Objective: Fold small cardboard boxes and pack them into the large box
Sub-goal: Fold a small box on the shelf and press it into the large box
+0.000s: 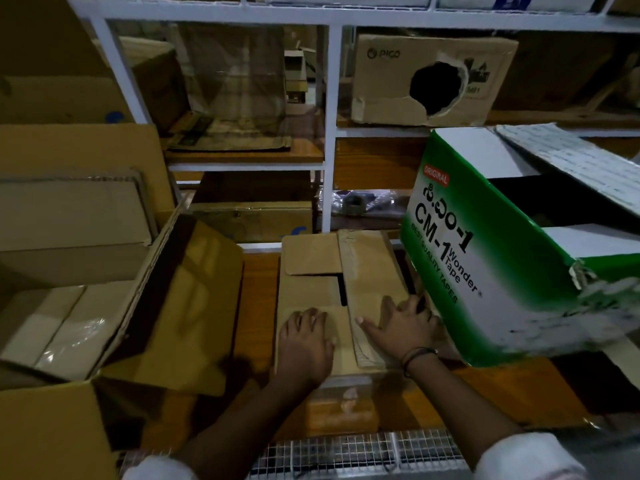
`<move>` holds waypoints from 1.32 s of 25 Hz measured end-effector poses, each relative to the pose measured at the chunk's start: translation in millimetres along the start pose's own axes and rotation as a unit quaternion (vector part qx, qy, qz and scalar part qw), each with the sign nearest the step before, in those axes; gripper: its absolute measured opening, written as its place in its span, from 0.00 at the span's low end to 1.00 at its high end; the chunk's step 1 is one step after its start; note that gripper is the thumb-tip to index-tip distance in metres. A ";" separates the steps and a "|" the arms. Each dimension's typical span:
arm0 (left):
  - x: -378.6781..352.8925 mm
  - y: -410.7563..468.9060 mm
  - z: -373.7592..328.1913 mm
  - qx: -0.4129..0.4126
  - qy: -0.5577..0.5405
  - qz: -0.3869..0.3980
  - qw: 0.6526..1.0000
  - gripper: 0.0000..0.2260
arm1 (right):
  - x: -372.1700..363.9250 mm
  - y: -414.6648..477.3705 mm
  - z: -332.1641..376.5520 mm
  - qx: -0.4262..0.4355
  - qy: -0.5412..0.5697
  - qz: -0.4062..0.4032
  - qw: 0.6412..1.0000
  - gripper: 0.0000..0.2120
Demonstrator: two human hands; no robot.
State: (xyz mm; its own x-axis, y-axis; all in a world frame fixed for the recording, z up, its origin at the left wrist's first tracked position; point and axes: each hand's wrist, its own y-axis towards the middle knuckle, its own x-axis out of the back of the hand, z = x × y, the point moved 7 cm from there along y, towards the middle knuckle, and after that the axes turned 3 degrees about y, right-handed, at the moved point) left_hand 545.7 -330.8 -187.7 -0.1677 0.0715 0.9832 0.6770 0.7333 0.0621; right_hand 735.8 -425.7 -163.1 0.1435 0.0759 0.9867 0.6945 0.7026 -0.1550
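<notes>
Cardboard everywhere on our bench. The small cardboard box [311,292] sits on the wooden table [256,306] right in front of us, roughly centre of view, with its top flaps folded down but not lying perfectly flush, so a dark slit shows between them. Our left hand [304,337] lies flat on the near left part of the top, fingers straight and close together, pressing down and gripping nothing. Our right hand [398,323] is spread on the long right-hand flap, thumb pointing left, palm down, also just pressing. The two hands are just beside each other but not touching. We've got a thin wristband [419,355] on the right wrist. The large box [194,306] stands open to the left of the small one, one flap hanging out toward it, and a few folded boxes [59,323] already lie inside, one with a shiny tape strip. On the right a green-and-white tape carton [485,254] marked CM-1 Wonder Tape is tilted, its lower corner torn, just beside our right hand's fingers; we can't tell if they touch. Behind stands a white shelf frame [329,133] with a torn carton [433,77] that has a big hole. Wire mesh [346,448] runs along the near edge.
</notes>
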 end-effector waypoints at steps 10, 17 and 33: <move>-12.3 -70.2 -39.6 0.005 -0.021 0.044 0.999 0.39 | -8.7 -41.7 7.8 0.088 -0.055 -0.038 0.994 0.47; -11.6 -101.7 -49.9 0.105 -0.020 0.035 0.994 0.40 | -22.6 -70.3 11.2 0.131 0.025 0.001 0.991 0.48; -15.7 -103.0 -57.8 0.113 0.014 0.139 0.984 0.60 | -16.8 -97.8 33.7 0.170 0.104 0.002 0.980 0.25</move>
State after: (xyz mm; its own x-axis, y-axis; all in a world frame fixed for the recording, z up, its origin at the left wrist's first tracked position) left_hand 520.0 -446.5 -199.6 0.0235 0.2736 0.9615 0.5160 0.8205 -0.2461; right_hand 641.7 -471.8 -162.8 0.3108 -0.0413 0.9496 0.4236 0.9004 -0.0995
